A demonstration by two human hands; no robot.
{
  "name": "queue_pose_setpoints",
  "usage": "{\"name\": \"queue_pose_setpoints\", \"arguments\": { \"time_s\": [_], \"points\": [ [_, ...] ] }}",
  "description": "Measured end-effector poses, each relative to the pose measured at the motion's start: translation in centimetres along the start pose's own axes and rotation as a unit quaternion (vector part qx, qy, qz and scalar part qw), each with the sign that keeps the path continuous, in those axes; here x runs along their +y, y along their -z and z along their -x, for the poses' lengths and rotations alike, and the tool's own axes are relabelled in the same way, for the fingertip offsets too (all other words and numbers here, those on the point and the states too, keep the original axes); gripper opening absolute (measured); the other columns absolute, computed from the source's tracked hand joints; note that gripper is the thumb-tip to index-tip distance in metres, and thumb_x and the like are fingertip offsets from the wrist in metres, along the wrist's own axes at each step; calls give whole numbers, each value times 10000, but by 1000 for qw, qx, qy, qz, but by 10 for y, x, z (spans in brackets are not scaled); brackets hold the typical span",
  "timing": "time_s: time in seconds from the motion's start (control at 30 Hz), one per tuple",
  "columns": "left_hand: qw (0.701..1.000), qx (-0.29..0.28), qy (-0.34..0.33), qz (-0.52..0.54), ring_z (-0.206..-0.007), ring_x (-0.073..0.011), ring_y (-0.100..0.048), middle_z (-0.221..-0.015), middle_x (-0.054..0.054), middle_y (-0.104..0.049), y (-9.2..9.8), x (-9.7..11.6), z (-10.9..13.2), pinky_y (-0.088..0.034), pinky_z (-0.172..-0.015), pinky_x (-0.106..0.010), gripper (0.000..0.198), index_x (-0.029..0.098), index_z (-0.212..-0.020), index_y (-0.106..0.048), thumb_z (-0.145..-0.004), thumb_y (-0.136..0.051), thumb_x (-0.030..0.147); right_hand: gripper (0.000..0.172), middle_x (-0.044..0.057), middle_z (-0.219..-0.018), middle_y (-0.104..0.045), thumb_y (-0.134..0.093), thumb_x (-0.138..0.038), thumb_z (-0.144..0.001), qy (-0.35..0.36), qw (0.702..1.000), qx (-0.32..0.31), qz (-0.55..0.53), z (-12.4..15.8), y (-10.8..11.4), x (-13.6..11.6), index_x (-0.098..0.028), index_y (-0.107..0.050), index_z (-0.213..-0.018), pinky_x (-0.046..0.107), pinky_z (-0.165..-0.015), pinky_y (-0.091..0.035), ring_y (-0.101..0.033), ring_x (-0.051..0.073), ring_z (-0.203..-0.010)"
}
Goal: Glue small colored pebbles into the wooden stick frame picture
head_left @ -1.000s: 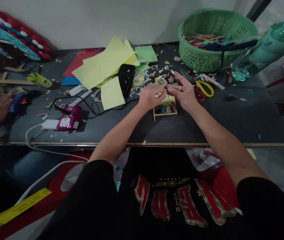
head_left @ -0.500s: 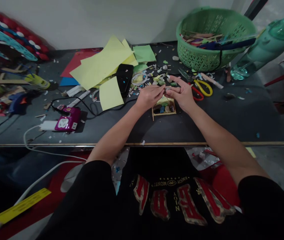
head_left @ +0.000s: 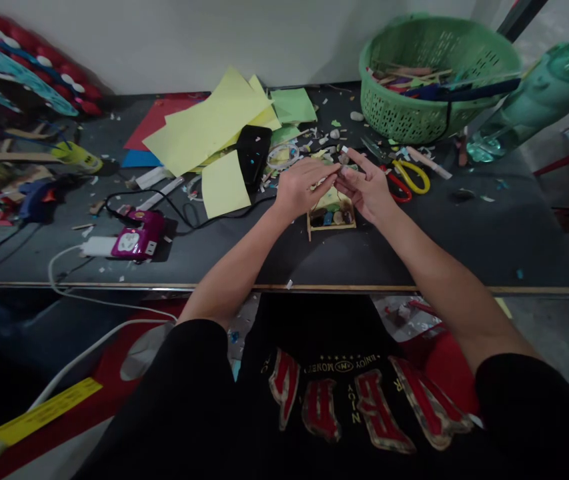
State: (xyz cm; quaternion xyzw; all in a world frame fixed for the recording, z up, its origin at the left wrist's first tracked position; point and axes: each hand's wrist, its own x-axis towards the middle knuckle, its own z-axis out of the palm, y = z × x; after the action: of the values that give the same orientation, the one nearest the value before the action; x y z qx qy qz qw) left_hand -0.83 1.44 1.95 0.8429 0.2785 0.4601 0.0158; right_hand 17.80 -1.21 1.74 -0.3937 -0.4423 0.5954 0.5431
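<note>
Left hand (head_left: 300,190) and right hand (head_left: 368,190) meet over small wooden tray (head_left: 333,227), probably steadying each other for fine work. Fingers (head_left: 325,172) bunched; can't tell whether anything's grasped.

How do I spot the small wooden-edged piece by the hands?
On the dark grey table, find the bare left hand and bare right hand, close together. Just below them in view sits the wooden-edged piece. Unlike the red-and-yellow-handled scissors to its right, it has a pale rail fronting pebble-like lumps, one blue.
</note>
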Motion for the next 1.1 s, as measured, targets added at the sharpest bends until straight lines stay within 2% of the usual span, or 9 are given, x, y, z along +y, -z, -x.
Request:
{"name": "queue_pose_setpoints", "arguments": {
  "time_s": [0.2, 0.4, 0.6, 0.77, 0.87, 1.1],
  "points": [
    [999, 17, 13, -38, -971, -175, -708, -957, -49, -762, -4, 3, 1, -539, -940, -392, 285, 242, -1064, -722, -995, -514, 425, 1055, 24, -1178, -745, -854, -609, -594, -7, 1000, 14, 14, 3, -2, -4, -357, -392, -1509, 384, -749, -646, -746, 244, -964],
    [998, 4, 20, -62, -952, -182, -696, -919, -65, -746, -3, 7, 3, -535, -916, -385, 293, 214, -965, -707, -1004, -493, 410, 1071, 61, -1206, -726, -823, -669, -602, 7, 999, -6, 53, 0, 3, 0, -331, -381, -1517, 355, -667, -633, -735, 252, -954],
    [997, 8, 11, -81, -969, -189, -684, -899, -61, -720, -5, 6, 3, -532, -912, -394, 242, 212, -942, -666, -998, -506, 384, 1104, 62, -1227, -718, -794, -727, -592, 3, 997, 6, 78, 0, 3, -1, -351, -353, -1532, 371, -644, -623, -732, 252, -921],
    [994, 15, -4, -112, -928, -185, -680, -814, -46, -678, -5, 9, 1, -546, -850, -371, 252, 208, -868, -633, -998, -485, 364, 1119, 72, -1211, -723, -781, -741, -600, 4, 995, -13, 94, 0, 5, 2, -357, -316, -1543, 382, -636, -619, -724, 264, -928],
    [993, 4, -6, -116, -919, -196, -676, -785, -49, -653, -2, 9, 0, -548, -827, -377, 262, 199, -830, -611, -988, -490, 370, 1144, 74, -1211, -720, -767, -761, -595, 9, 994, -21, 107, -1, 6, 5, -372, -276, -1552, 388, -628, -622, -726, 271, -935],
    [993, -26, -7, -111, -927, -206, -664, -774, -52, -623, 1, 7, 2, -541, -804, -360, 288, 192, -821, -568, -991, -464, 399, 1203, 95, -1202, -721, -774, -785, -544, 29, 989, -20, 141, 3, 1, 2, -330, -293, -1547, 386, -636, -635, -737, 278, -928]
  ]
}}
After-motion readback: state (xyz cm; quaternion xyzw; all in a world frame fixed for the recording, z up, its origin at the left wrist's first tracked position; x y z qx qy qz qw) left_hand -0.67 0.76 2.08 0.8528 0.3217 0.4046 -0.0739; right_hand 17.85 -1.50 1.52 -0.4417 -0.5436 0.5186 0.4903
